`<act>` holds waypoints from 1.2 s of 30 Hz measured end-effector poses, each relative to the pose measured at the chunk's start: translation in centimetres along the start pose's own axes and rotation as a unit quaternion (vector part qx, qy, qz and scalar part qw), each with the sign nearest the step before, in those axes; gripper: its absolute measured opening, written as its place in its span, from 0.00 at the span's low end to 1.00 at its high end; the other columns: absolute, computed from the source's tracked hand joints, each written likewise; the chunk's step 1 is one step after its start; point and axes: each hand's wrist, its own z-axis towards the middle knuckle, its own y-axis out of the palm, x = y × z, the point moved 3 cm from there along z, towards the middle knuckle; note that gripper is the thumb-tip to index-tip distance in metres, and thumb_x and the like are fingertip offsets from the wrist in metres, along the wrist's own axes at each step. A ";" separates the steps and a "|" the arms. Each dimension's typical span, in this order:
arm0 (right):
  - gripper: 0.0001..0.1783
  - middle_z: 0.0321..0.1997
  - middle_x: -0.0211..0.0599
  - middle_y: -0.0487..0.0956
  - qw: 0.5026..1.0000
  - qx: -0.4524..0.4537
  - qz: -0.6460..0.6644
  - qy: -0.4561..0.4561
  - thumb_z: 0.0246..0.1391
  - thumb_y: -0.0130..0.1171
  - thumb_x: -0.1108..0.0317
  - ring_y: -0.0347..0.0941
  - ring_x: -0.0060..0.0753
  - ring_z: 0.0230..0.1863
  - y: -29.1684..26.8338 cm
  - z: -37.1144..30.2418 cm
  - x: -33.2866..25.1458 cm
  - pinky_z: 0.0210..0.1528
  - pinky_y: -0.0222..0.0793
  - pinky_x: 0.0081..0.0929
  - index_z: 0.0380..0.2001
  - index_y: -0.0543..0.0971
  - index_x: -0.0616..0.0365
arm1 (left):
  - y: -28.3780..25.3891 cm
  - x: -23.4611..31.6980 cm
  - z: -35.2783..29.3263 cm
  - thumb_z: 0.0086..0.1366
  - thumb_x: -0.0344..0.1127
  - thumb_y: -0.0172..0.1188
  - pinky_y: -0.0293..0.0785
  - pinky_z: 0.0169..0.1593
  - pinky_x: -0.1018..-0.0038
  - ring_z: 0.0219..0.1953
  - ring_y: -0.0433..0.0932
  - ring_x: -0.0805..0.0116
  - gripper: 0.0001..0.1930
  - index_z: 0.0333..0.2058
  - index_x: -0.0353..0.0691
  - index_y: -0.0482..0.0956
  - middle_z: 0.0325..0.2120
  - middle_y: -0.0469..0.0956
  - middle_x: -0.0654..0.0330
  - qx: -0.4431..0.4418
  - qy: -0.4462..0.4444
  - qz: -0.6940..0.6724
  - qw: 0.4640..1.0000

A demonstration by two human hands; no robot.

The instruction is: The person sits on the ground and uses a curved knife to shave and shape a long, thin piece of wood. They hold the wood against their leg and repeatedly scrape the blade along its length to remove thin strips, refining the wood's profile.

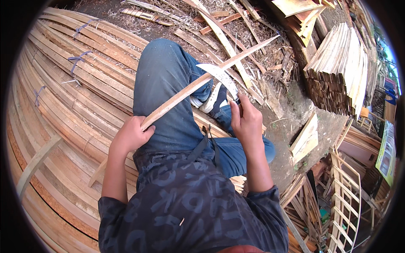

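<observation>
The long wooden stick [181,98] slants over the leg in blue jeans [158,67], its far end toward 2 o'clock. The fingers of the left hand [128,137], at 9 o'clock, curl around its near end. The right hand [247,118], at 3 o'clock, has its fingers wrapped around the handle of a curved, shiny knife [224,77], whose blade crosses the stick (I can't tell if it bites in). The stick looks already cut long and thin; how much shaving is left, I can't tell. Curly wood bits [105,9] lie on the ground at 11 o'clock. Rough, tan wood strips [84,101], tied in bundles, fill 9 o'clock. A pale wood stack [337,59] stands at 2 o'clock.
</observation>
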 end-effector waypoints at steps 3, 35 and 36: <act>0.10 0.22 0.42 0.76 0.994 0.015 -0.104 -0.018 0.55 0.59 0.65 0.76 0.44 0.23 -1.5 1.2 1.6 0.25 0.69 0.35 0.38 0.76 0.58 | -0.1 -0.2 0.1 0.55 0.38 0.61 0.69 0.30 0.61 0.21 0.73 0.48 0.16 0.23 0.28 0.74 0.16 0.72 0.43 -0.019 -0.002 0.011 1.000; 0.12 0.18 0.38 0.72 0.994 0.034 -0.039 0.097 0.51 0.64 0.71 0.70 0.32 0.16 -7.1 -8.4 4.1 0.21 0.64 0.27 0.38 0.76 0.62 | 3.9 8.4 1.6 0.55 0.40 0.61 0.63 0.24 0.63 0.14 0.66 0.56 0.18 0.19 0.26 0.74 0.11 0.67 0.46 -0.195 0.035 0.180 0.963; 0.11 0.18 0.37 0.72 0.991 0.055 -0.067 0.100 0.51 0.64 0.70 0.69 0.32 0.16 -7.5 -9.3 5.3 0.21 0.64 0.27 0.37 0.77 0.61 | 4.6 9.2 1.6 0.55 0.40 0.61 0.63 0.23 0.64 0.14 0.65 0.58 0.18 0.19 0.26 0.74 0.11 0.67 0.46 -0.206 0.030 0.186 0.960</act>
